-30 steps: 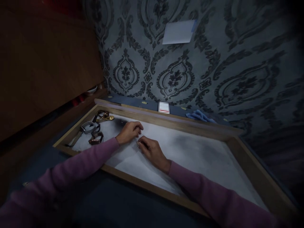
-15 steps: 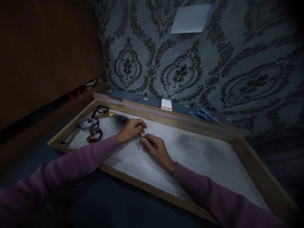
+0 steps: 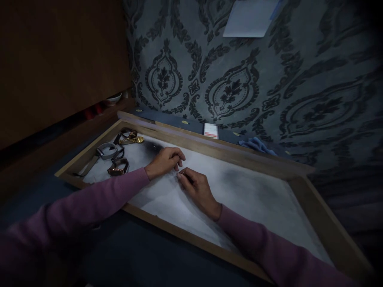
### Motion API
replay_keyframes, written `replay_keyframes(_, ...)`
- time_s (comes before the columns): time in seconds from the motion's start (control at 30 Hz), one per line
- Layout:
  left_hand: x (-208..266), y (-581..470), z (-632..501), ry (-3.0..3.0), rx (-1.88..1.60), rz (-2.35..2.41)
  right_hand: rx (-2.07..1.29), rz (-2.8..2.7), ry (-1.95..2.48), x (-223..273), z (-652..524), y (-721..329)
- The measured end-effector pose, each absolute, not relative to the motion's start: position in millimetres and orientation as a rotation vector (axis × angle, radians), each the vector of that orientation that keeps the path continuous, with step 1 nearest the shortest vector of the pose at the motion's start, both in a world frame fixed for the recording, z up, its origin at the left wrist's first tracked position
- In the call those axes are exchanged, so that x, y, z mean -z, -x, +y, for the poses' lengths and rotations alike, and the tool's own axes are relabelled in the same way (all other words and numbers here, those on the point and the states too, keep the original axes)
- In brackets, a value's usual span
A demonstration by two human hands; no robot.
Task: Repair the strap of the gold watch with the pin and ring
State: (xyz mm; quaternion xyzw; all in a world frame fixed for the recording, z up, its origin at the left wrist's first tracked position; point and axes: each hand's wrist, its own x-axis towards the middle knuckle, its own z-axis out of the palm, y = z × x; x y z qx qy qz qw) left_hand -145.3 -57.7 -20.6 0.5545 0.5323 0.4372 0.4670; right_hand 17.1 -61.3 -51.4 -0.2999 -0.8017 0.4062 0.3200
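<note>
My left hand point(image 3: 168, 160) hovers palm down over the white bottom of a shallow wooden drawer point(image 3: 197, 244). Its fingers are loosely bent and apart, and nothing shows between them. Just right of it and nearer to me is my right hand point(image 3: 199, 190), thumb and forefinger pinched together. Whatever the pinch holds is too small and dim to name. The fingertips of both hands are close but apart. Left of them, inside the drawer, lie several watches, among them a grey-strapped watch point(image 3: 107, 150), a dark-strapped watch point(image 3: 118, 166) and a gold-coloured piece point(image 3: 138, 139).
Behind the drawer lie a small white box point(image 3: 211, 130) and a crumpled blue cloth point(image 3: 257, 145). A white sheet point(image 3: 251, 19) is on the patterned backdrop point(image 3: 233, 89). A brown wooden panel point(image 3: 60, 59) rises at the left, with a white bowl point(image 3: 113, 99) beneath it.
The view has shifted slightly. My hands keep almost the same pose, close together over the drawer; the watches have not been moved.
</note>
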Motion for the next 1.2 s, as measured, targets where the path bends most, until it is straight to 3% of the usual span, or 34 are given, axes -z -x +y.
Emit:
replay_keyframes(0.33, 19, 143, -59, -1.427, -1.064, 1.309, -0.777, -2.254, 0.686, 53, -64, -18)
replay_keyframes(0.67, 21, 139, -59, -1.447, -1.047, 1.333, -0.751, -2.251, 0.672, 53, -62, -15)
replay_keyframes(1.2, 27, 149, -54, -1.433, -1.071, 1.341, -1.529, -1.725, 0.912, 53, -52, -15)
